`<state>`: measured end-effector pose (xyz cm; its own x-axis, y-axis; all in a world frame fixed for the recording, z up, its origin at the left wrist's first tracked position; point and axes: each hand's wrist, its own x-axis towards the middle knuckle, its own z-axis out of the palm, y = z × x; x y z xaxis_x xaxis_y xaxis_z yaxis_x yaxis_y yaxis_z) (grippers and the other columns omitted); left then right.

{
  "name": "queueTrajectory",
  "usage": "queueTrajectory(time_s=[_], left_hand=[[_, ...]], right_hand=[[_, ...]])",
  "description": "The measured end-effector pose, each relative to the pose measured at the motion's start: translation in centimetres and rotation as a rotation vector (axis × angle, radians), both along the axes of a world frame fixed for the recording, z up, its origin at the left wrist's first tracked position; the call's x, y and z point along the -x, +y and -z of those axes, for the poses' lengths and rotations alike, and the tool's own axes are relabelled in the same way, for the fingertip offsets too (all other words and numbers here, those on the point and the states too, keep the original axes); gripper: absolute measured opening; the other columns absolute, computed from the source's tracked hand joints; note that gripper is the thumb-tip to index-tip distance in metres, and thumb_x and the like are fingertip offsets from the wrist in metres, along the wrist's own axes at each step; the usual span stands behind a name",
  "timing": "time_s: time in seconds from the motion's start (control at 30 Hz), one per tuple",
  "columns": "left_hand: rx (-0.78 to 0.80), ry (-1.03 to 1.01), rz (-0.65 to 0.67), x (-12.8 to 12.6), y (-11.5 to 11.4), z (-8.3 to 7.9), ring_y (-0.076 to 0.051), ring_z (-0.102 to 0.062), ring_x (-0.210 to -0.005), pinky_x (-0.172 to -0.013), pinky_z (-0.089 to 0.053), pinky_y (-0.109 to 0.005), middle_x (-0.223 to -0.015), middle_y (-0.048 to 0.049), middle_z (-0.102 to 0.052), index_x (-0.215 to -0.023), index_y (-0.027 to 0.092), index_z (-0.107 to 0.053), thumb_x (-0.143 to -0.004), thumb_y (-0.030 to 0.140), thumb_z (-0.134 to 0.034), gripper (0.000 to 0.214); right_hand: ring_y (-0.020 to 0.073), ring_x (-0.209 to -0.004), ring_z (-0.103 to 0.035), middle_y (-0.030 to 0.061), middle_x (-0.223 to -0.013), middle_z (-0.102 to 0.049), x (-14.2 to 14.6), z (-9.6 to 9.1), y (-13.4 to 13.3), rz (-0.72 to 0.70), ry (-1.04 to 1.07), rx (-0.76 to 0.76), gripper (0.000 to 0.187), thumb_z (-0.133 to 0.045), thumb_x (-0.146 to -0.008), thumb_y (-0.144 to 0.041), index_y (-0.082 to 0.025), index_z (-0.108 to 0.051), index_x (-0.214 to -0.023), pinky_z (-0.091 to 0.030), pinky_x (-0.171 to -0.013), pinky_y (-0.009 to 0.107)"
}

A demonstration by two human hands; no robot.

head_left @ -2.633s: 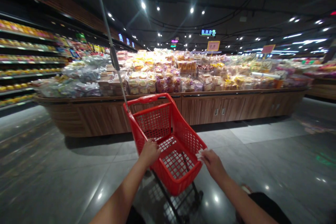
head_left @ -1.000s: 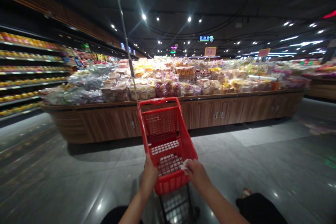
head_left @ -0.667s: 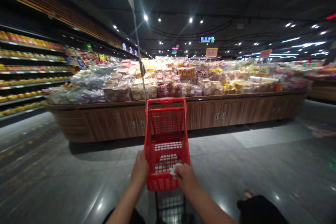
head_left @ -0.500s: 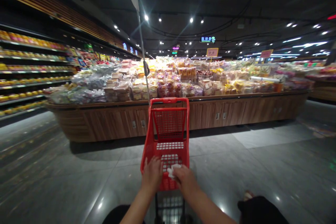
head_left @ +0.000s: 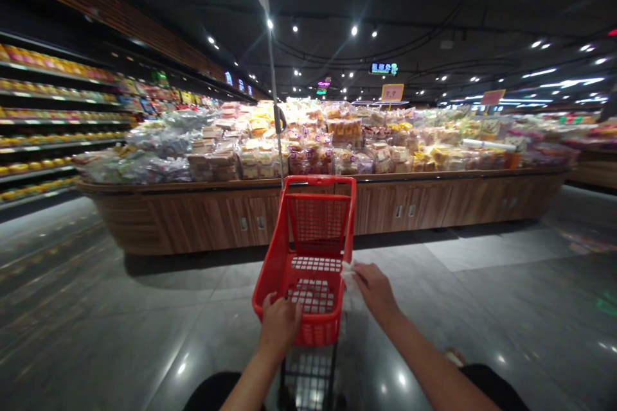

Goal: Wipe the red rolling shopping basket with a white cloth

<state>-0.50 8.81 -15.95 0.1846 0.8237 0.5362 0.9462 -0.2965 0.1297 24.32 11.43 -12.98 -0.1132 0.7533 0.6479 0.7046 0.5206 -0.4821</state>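
Observation:
A red plastic shopping cart (head_left: 321,324) stands right in front of me, its grid-floored basket bare inside. My left hand (head_left: 278,326) is closed over the near rim at the left corner. Beside the basket's right rim, my right hand (head_left: 378,290) pinches a crumpled white tissue (head_left: 351,275). The tissue is against the rim or very close to it. A thin pole (head_left: 276,87) with a pale flag rises from the cart's left side. Beneath the basket shows a dark lower frame.
A long wood-panelled display counter (head_left: 183,221), heaped with packaged baked goods (head_left: 308,141), stands across the way beyond the cart. Shelves of jars (head_left: 58,119) line the left. Grey tiled floor (head_left: 434,314) lies around the cart. A price sign (head_left: 392,93) stands over the counter.
My right hand has moved forward and right with the tissue, from the near rim to the right rim. My left hand has closed on the near rim. The cart has turned slightly.

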Motion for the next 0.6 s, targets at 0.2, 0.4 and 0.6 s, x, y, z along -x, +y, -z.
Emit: queueTrajectory(time_s=[0.2,0.4,0.6], left_hand=[[0.008,-0.015,-0.028,-1.7,-0.7,-0.4,-0.020,-0.060,-0.071,-0.094,-0.025,-0.054,-0.068,-0.0040,-0.069,-0.066,0.019,-0.066,-0.090,0.028,-0.035,0.040],[-0.010,-0.049,0.017,-4.1,-1.0,0.0,-0.019,-0.058,-0.079,-0.093,-0.027,-0.047,-0.073,-0.0019,-0.070,-0.076,0.023,-0.067,-0.090,0.023,-0.036,0.035],[-0.078,-0.090,0.017,-3.2,-0.3,0.8,-0.018,-0.058,-0.077,-0.093,-0.026,-0.045,-0.064,0.0004,-0.066,-0.063,0.022,-0.063,-0.088,0.018,-0.037,0.036]], right_hand=[[0.0194,-0.090,-0.062,0.0034,-0.098,-0.070,6.0,4.3,-4.3,-0.296,0.046,0.046,0.018,-0.058,-0.082,-0.013,-0.021,-0.071,-0.091,-0.048,-0.084,0.034],[0.0211,-0.091,-0.063,0.0066,-0.099,-0.071,4.3,3.1,-0.9,-0.251,0.043,0.069,0.018,-0.057,-0.082,-0.014,-0.018,-0.070,-0.093,-0.050,-0.084,0.036],[0.0208,-0.091,-0.064,0.0076,-0.099,-0.070,4.9,3.6,-1.0,-0.155,0.093,0.070,0.019,-0.053,-0.085,-0.016,-0.019,-0.068,-0.097,-0.050,-0.084,0.036]])
